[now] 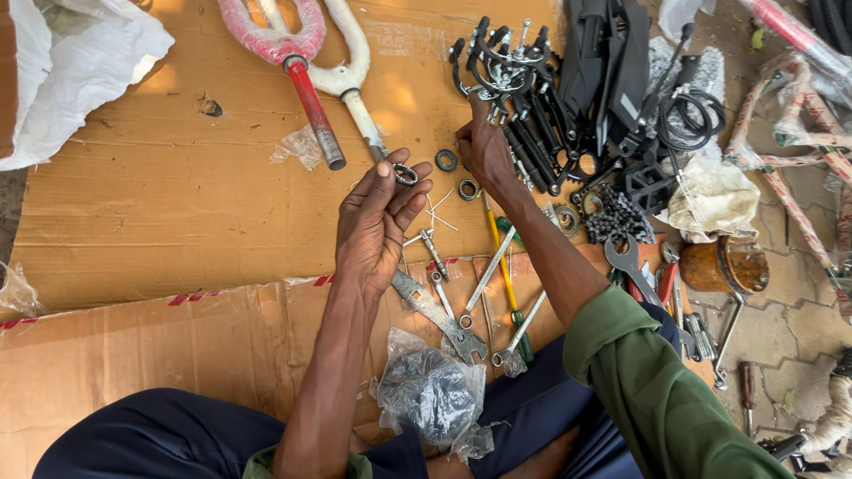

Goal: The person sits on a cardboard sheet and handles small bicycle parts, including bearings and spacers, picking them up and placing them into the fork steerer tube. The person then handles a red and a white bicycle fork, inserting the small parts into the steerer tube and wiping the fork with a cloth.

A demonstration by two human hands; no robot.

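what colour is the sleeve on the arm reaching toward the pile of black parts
Olive green sleeve, on the right hand arm; seen in the head view.

I see my left hand [380, 217] holding a bearing ring [406, 174] mid-cardboard [160, 204], my right hand [484, 146] at the brake parts heap [519, 98] by the far right edge, forks [306, 53] at the far edge, wrenches [453, 302] near me, bag [430, 395] on my lap.

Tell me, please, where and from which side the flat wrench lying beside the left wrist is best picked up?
Probably by the bare middle of the flat wrench, pinched across its long edges from above. It lies flat and slanted on the cardboard; its lower end sits among other tools near the plastic bag, while its upper end lies close under the left hand.
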